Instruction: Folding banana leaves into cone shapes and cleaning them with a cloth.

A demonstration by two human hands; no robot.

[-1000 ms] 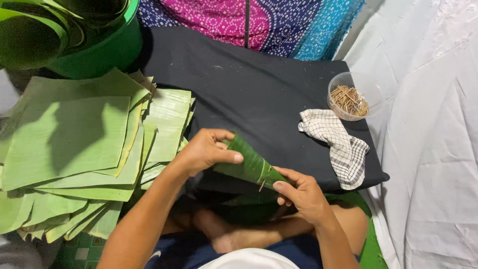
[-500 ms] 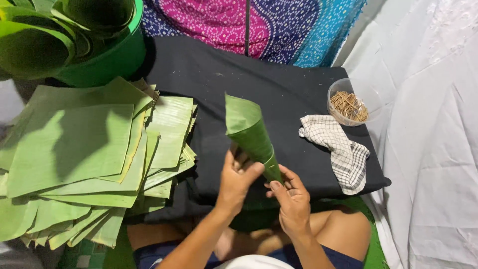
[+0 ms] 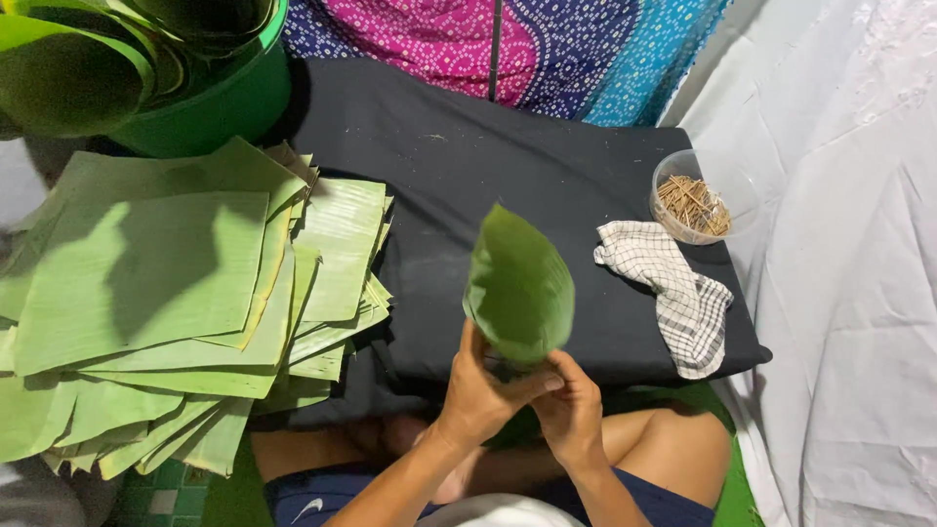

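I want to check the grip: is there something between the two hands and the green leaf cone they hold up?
Nothing visible: the left hand and right hand grip the leaf cone directly at its base.

Leaf cone (image 3: 518,288) is blurred; its tip seems hidden by the hands (image 3: 522,395)

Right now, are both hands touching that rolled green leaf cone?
Touching. The head view shows the left hand and right hand wrapped around the leaf cone's lower end.
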